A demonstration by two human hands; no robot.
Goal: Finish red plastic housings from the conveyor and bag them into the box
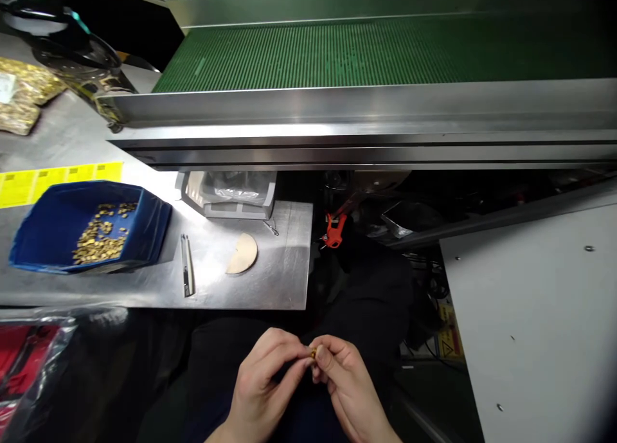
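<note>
Low in the middle of the head view, my left hand (270, 382) and my right hand (344, 379) meet over my lap. Between their fingertips is a small gold-coloured metal piece (313, 353), mostly covered by the fingers. Both hands are closed in a pinch on it. A blue bin (154, 234) on the metal bench to the left holds many small brass-coloured pieces (99, 240). To the right of that bin lie tweezers (187, 266) and a half-round, wood-coloured disc (242, 254).
A green ribbed conveyor belt (289, 54) with metal side rails runs across the top. Beneath it stands a grey tray (236, 210) with clear plastic. Orange-handled pliers (333, 231) hang past the bench edge. A white panel (540, 314) is at right. Bagged gold pieces (24, 96) lie far left.
</note>
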